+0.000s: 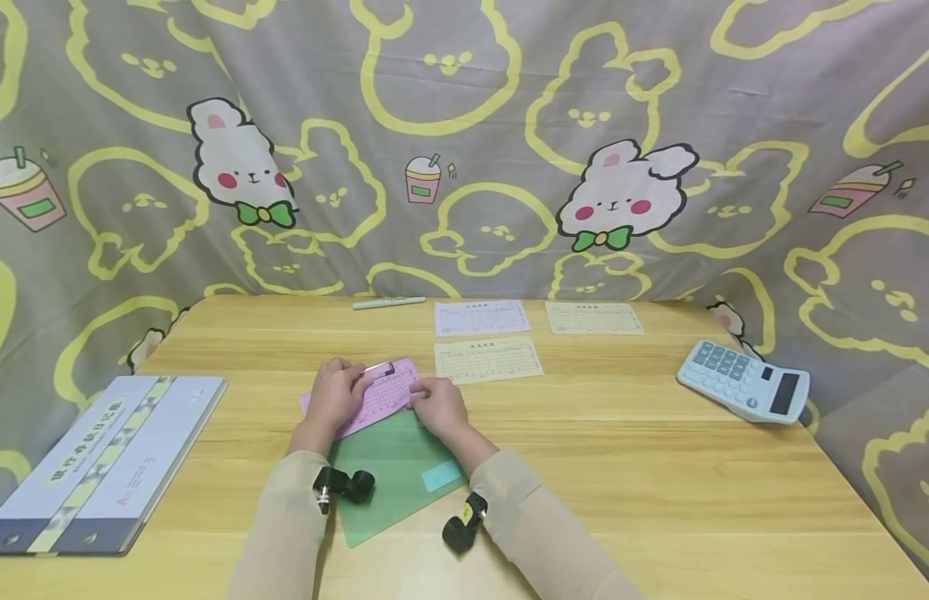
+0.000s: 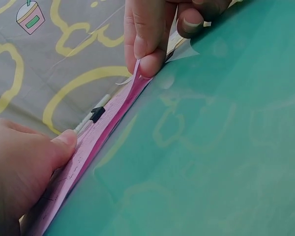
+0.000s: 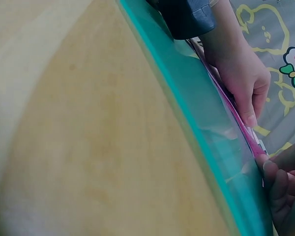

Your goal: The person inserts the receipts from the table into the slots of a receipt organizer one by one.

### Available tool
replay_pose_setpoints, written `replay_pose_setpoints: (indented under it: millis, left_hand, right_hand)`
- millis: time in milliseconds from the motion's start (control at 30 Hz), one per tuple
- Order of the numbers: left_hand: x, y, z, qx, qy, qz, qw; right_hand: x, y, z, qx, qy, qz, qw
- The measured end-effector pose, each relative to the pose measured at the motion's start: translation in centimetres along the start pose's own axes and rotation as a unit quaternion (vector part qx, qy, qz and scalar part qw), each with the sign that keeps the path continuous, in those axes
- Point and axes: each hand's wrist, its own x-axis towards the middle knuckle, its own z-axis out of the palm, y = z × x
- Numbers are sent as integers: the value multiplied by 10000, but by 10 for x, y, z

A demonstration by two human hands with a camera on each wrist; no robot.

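Observation:
A pink printed slip (image 1: 387,397) lies tilted over the upper part of a green translucent folder (image 1: 385,483), which has a light blue label. Along the slip's far edge there is a clip (image 1: 379,369) with a black end. My left hand (image 1: 335,396) holds the slip's left part, its thumb on top near the clip; its other fingers are partly hidden. At the opposite end my right hand (image 1: 440,404) pinches the slip's right edge between thumb and finger, and the left wrist view shows that edge (image 2: 136,73) bent up slightly.
Several printed slips, including a lilac one (image 1: 482,318) and a cream one (image 1: 488,360), lie beyond my hands. A pale green pen (image 1: 389,302) is at the back. A blue calculator (image 1: 743,382) sits right; a thick ledger book (image 1: 112,458) lies left. Patterned cloth (image 1: 464,150) hangs behind.

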Motion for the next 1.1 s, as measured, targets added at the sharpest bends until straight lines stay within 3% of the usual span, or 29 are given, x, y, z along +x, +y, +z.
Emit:
replay_pose_setpoints:
  millis: [200,500,667,867,1100]
  left_hand:
    - [-1,-2,1,-197,73,-95,9997]
    - [-3,-5,4,-625,202,-312,9974]
    - [-2,-4,4,-760,231,-314,9963]
    - [-2,-2,6,-793,213,-352,9960]
    - [-2,-2,5,-928,173,-477,9944]
  right_hand:
    - [0,4,0,196,-124,-226,9995]
    - [1,13,-13,1089,-813,-316,9902]
    - [0,11,-33,1268,-938,-421,9866]
    - [-5,9,-70,1214,-1059,-938,9825]
    - [15,40,-107,975,-788,-1159,9853]
